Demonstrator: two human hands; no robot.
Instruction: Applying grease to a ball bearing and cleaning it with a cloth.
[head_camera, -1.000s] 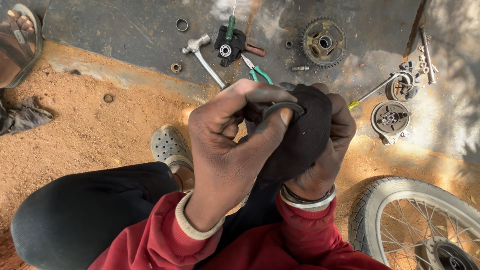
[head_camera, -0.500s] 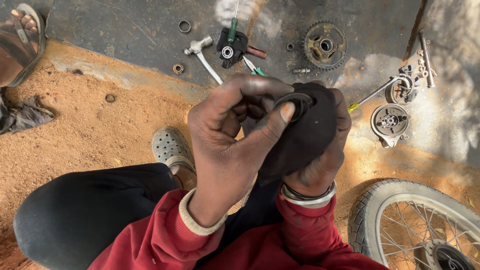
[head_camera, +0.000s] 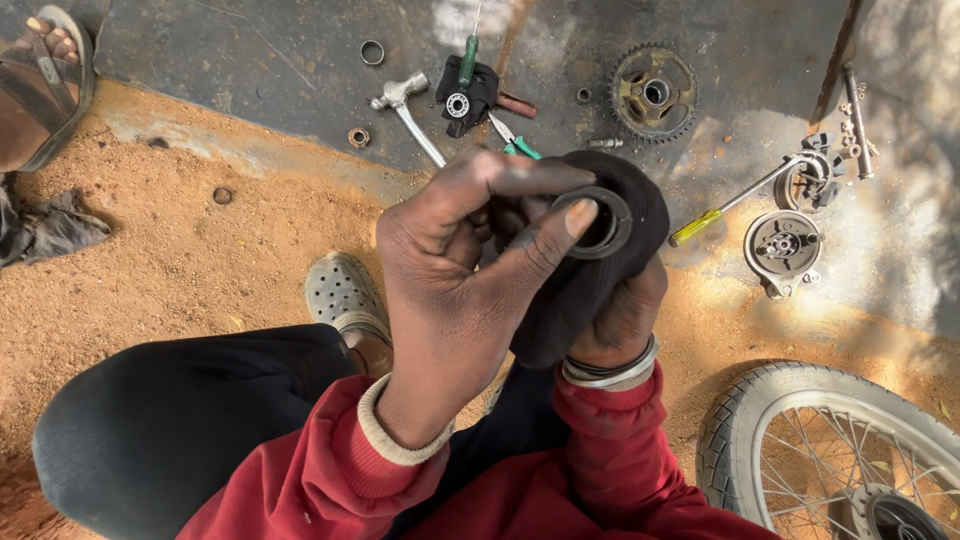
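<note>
My left hand (head_camera: 455, 275) pinches a dark metal ring (head_camera: 600, 222) between thumb and fingers; the thumb tip lies on the ring's near rim. The ring sits against a black cloth (head_camera: 590, 290) that is draped over my right hand (head_camera: 625, 315). That hand cups the cloth from below, so only its fingers and a wrist with metal bangles show. Both hands are held above my knees, over the sandy ground.
On the grey slab beyond lie a hammer (head_camera: 400, 100), a green-handled screwdriver (head_camera: 467, 60), a toothed sprocket (head_camera: 652, 92), a yellow-handled screwdriver (head_camera: 720, 212), a round hub plate (head_camera: 782, 245) and small rings (head_camera: 372, 50). A spoked wheel (head_camera: 800, 420) lies lower right. Another person's sandalled foot (head_camera: 40, 90) is top left.
The ring has turned to face the camera and shifted slightly right on the cloth. My left thumb now rests on its rim.
</note>
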